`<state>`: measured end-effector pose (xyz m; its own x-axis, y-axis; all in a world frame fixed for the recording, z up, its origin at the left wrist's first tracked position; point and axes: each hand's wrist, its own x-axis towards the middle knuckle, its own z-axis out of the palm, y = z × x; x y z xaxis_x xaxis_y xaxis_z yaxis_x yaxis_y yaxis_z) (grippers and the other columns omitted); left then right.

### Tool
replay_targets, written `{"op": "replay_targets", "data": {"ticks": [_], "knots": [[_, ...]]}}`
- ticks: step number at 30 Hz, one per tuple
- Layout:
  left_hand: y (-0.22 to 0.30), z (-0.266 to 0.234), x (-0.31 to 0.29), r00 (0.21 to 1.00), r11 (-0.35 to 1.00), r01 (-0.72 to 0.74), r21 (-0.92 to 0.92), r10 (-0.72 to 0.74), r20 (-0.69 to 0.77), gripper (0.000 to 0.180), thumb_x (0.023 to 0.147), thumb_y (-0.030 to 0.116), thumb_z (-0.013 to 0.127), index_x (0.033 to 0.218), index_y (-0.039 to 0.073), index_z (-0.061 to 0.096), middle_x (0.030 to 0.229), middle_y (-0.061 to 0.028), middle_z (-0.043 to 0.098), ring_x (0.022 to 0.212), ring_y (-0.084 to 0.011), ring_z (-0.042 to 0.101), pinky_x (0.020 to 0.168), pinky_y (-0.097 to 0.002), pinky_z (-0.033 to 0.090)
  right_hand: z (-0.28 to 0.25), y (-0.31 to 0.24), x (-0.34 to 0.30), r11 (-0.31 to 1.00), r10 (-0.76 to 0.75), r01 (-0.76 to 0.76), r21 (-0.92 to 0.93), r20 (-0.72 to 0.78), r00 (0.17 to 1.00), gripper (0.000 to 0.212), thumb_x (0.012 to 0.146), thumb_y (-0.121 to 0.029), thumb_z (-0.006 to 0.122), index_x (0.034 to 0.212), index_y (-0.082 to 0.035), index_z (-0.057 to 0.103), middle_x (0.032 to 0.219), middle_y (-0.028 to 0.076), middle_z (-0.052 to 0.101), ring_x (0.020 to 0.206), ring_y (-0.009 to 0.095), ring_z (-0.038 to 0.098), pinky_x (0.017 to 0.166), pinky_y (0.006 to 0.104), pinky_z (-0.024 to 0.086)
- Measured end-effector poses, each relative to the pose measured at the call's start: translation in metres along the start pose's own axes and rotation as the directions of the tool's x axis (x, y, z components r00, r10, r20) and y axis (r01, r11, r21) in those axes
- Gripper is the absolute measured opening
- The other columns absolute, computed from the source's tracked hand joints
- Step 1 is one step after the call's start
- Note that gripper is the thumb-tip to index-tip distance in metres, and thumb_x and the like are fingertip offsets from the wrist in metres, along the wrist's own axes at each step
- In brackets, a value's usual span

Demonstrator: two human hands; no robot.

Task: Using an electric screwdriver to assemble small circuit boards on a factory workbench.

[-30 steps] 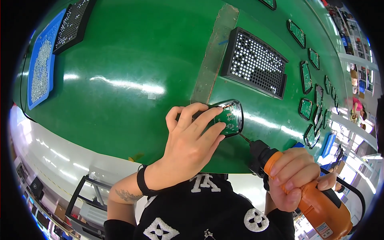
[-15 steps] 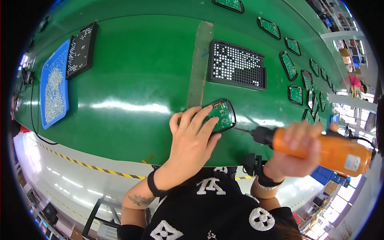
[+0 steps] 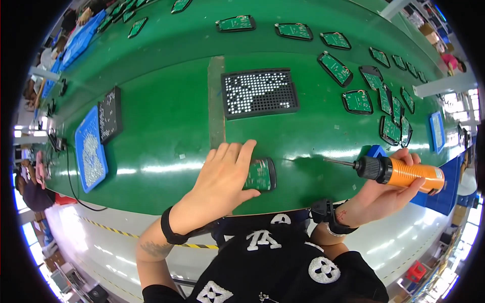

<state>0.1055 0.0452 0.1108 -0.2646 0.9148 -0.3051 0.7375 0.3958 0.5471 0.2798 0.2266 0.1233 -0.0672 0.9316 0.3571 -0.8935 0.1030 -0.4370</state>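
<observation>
My left hand [image 3: 214,177] lies over the left part of a green circuit board in a black casing [image 3: 261,174], its thumb by the near edge and its fingers toward the far side. The palm hides part of the board. My right hand [image 3: 386,197] is wrapped round an orange electric screwdriver [image 3: 406,174] with a black nose. The thin bit points left and stands apart from the board, over the green table.
Ahead lies a black perforated tray [image 3: 262,108] with white pieces in many holes. Several cased circuit boards [image 3: 357,101] spread across the far and right table. At left, a blue bin [image 3: 91,151] of small metal pieces stands beside another black tray [image 3: 113,118].
The screwdriver's bit has moved away from the board toward the right. My left hand has shifted across the board, covering its left part. The whole view has turned.
</observation>
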Motion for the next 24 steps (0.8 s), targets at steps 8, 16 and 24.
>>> {"op": "replay_targets", "data": {"ticks": [8, 16, 24], "knots": [[-0.057, -0.037, 0.105, 0.939, 0.96, -0.111, 0.256, 0.185, -0.289, 0.094, 0.056, 0.028, 0.081, 0.13, -0.002, 0.032, 0.124, -0.0241, 0.042, 0.12, -0.0373, 0.037, 0.101, -0.0442, 0.03, 0.017, -0.007, 0.002, 0.99, 0.07, -0.088, -0.111, -0.159, 0.985, 0.044, 0.094, -0.033, 0.047, 0.121, -0.002, 0.032, 0.102, 0.008, 0.044, 0.078, 0.016, 0.048, 0.079, 0.0299, 0.046], [-0.026, -0.007, 0.067, 0.949, 0.976, -0.145, 0.162, 0.184, -0.257, 0.096, 0.056, 0.029, 0.081, 0.132, -0.001, 0.031, 0.123, -0.0229, 0.043, 0.117, -0.037, 0.038, 0.099, -0.043, 0.031, -0.002, -0.022, -0.014, 0.993, 0.044, -0.053, -0.104, -0.092, 0.995, 0.047, 0.092, -0.029, 0.047, 0.128, -0.004, 0.03, 0.089, 0.006, 0.043, 0.068, 0.013, 0.046, 0.062, 0.0268, 0.043], [-0.012, 0.0, -0.019, 0.969, 0.997, -0.043, 0.067, 0.058, -0.24, 0.08, 0.055, 0.018, 0.081, 0.123, 0.002, 0.042, 0.122, -0.0156, 0.046, 0.114, -0.0349, 0.042, 0.098, -0.0421, 0.033, 0.019, -0.013, -0.024, 0.948, -0.019, 0.084, -0.308, 0.209, 0.978, 0.056, 0.09, -0.028, 0.049, 0.134, -0.003, 0.024, 0.081, 0.005, 0.043, 0.052, 0.012, 0.045, 0.046, 0.0255, 0.043]]}}
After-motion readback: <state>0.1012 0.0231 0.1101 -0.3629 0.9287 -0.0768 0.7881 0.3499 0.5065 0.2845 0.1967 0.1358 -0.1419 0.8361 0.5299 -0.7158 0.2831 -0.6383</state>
